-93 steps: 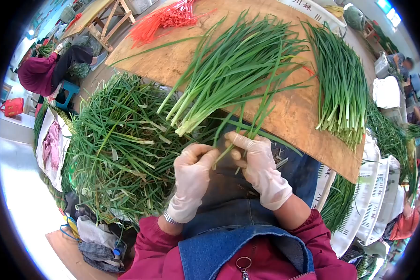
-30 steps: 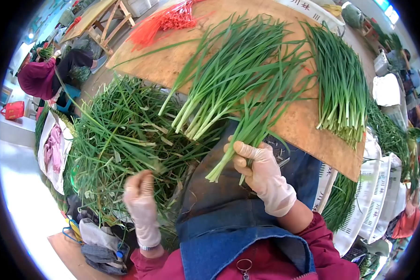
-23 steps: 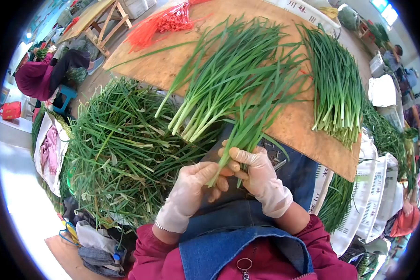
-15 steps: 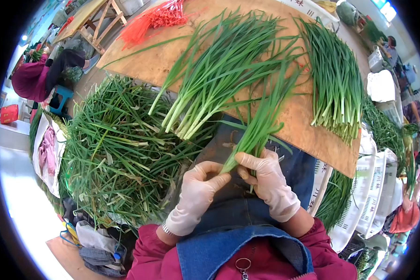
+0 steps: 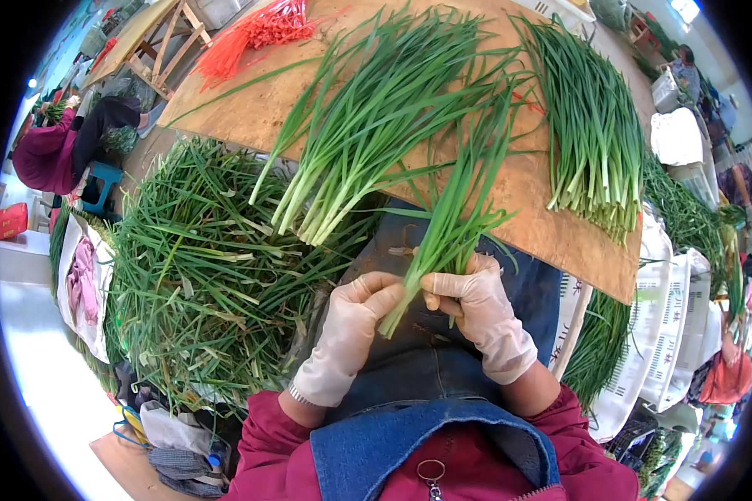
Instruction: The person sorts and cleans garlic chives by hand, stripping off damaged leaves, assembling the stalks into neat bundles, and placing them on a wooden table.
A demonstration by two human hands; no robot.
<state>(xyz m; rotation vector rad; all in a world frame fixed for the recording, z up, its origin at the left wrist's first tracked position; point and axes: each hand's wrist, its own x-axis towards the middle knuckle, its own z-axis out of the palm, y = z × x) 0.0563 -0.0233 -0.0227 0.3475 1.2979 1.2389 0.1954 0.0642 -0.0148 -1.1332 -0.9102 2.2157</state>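
Both my hands wear thin white gloves and are over my lap. My left hand (image 5: 353, 327) pinches a small bunch of garlic chives (image 5: 443, 244) near the pale stem ends, which stick out below the fingers. On the bunch's other side, my right hand (image 5: 481, 317) has thumb and fingers closed on some of its stalks. The leafy tops lean up over the board's edge. Just beyond lies a loose spread of chives (image 5: 376, 125) on the wooden board (image 5: 259, 108). A thicker, evenly lined-up pile of chives (image 5: 589, 125) rests at the right.
A big heap of leafy trimmings (image 5: 217, 267) stands at my left. Red plastic ties (image 5: 259, 37) lie at the board's far left. White plastic crates (image 5: 643, 334) are stacked on the right. Another person (image 5: 50, 154) sits at the far left near a blue stool (image 5: 102, 185).
The bunch now stands more upright, and more of its stem ends show below my left fingers. The view has shifted slightly.
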